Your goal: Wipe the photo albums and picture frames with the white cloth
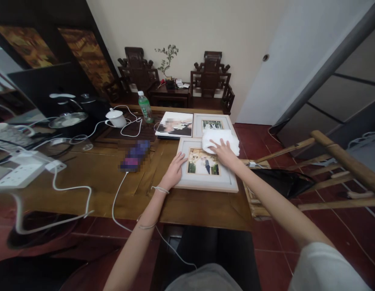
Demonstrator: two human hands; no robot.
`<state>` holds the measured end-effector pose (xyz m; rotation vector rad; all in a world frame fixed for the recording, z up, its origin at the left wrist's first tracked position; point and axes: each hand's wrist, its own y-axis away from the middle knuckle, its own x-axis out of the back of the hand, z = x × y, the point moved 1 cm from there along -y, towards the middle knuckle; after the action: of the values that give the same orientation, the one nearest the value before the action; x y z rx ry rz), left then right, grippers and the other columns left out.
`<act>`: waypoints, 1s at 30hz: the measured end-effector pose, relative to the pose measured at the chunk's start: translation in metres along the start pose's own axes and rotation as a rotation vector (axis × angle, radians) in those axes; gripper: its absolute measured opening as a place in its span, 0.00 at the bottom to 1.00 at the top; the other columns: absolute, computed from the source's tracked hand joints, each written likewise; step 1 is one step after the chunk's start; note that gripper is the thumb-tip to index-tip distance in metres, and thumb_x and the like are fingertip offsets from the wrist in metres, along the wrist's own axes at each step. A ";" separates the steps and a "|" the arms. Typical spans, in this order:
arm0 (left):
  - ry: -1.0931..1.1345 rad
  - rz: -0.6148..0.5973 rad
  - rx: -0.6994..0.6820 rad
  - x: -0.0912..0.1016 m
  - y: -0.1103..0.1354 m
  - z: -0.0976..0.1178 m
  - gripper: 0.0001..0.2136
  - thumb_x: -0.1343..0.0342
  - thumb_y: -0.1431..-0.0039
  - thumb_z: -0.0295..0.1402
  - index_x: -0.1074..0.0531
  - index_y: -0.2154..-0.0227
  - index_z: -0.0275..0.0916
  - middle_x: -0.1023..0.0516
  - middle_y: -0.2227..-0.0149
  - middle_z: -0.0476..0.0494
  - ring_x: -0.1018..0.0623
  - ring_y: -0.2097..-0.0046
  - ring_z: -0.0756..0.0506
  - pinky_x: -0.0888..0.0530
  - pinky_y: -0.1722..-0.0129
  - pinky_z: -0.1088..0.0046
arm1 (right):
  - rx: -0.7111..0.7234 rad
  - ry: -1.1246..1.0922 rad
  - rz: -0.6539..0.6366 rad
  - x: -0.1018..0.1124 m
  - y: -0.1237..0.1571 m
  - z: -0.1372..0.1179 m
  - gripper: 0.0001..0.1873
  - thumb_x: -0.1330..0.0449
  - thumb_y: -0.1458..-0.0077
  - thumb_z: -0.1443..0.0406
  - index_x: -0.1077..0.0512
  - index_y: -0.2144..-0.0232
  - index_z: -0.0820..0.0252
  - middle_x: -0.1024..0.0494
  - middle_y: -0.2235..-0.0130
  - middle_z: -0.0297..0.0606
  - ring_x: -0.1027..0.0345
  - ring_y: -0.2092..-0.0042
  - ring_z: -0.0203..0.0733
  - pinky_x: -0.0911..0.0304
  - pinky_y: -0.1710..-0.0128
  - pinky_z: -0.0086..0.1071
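A light wooden picture frame (208, 186) with a wedding photo (204, 162) lies flat on the table, close to its front edge. My left hand (176, 167) holds this frame at its left side, fingers over the rim. With fingers spread, my right hand (225, 153) presses a folded white cloth (220, 139) onto the frame's upper right part. The cloth also covers part of a second picture frame (228, 120) lying just behind. Beside that one is a white-edged photo panel (175, 123), resting on something dark.
On the wooden table (157, 202) to the left lie a phone (134, 155) on a white cable and a power strip (22, 171). Farther back stand a lidded white cup (116, 118) and a green-labelled bottle (145, 107). A bamboo chair (341, 161) stands at right.
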<state>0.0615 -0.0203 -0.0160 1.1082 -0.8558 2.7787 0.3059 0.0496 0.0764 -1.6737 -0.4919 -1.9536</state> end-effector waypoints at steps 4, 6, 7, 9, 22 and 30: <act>-0.021 0.017 -0.003 -0.001 0.000 0.000 0.23 0.57 0.47 0.18 0.32 0.48 0.35 0.34 0.41 0.37 0.43 0.35 0.40 0.43 0.37 0.50 | 0.026 0.061 -0.034 -0.013 0.015 -0.022 0.34 0.52 0.50 0.80 0.36 0.43 0.55 0.49 0.33 0.39 0.58 0.36 0.68 0.54 0.44 0.64; -0.036 0.020 -0.001 -0.002 -0.001 0.000 0.23 0.58 0.46 0.18 0.32 0.48 0.34 0.34 0.41 0.36 0.42 0.35 0.41 0.43 0.37 0.52 | 0.029 0.063 -0.083 -0.010 0.034 -0.035 0.34 0.51 0.51 0.80 0.35 0.43 0.55 0.48 0.34 0.39 0.57 0.37 0.70 0.53 0.45 0.65; -0.043 0.017 0.002 -0.002 -0.001 0.000 0.23 0.58 0.46 0.18 0.32 0.48 0.34 0.34 0.41 0.35 0.42 0.35 0.41 0.43 0.36 0.52 | 0.033 0.051 -0.112 -0.006 0.045 -0.041 0.34 0.51 0.52 0.80 0.34 0.44 0.55 0.47 0.34 0.40 0.55 0.38 0.71 0.53 0.45 0.65; -0.053 0.010 0.011 -0.002 -0.001 0.000 0.23 0.58 0.46 0.18 0.33 0.47 0.31 0.35 0.41 0.33 0.43 0.35 0.40 0.43 0.36 0.51 | 0.055 -0.006 -0.172 0.006 0.069 -0.052 0.36 0.51 0.53 0.81 0.34 0.44 0.53 0.46 0.35 0.39 0.52 0.39 0.72 0.49 0.47 0.65; -0.019 -0.028 0.015 0.002 -0.001 0.001 0.24 0.57 0.45 0.19 0.34 0.45 0.37 0.35 0.40 0.38 0.42 0.35 0.41 0.43 0.36 0.51 | -0.021 -0.242 -0.156 0.008 0.062 -0.029 0.44 0.56 0.59 0.83 0.42 0.39 0.55 0.43 0.36 0.44 0.55 0.36 0.62 0.48 0.44 0.59; -0.031 -0.027 0.020 0.002 -0.002 0.003 0.24 0.57 0.45 0.19 0.34 0.45 0.35 0.35 0.40 0.37 0.43 0.35 0.41 0.44 0.36 0.51 | -0.021 -0.040 -0.011 -0.011 0.012 0.003 0.35 0.54 0.54 0.79 0.36 0.43 0.59 0.47 0.34 0.40 0.58 0.36 0.68 0.57 0.44 0.67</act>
<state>0.0621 -0.0206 -0.0126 1.1600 -0.8107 2.7617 0.3165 0.0435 0.0651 -1.7291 -0.4985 -1.9428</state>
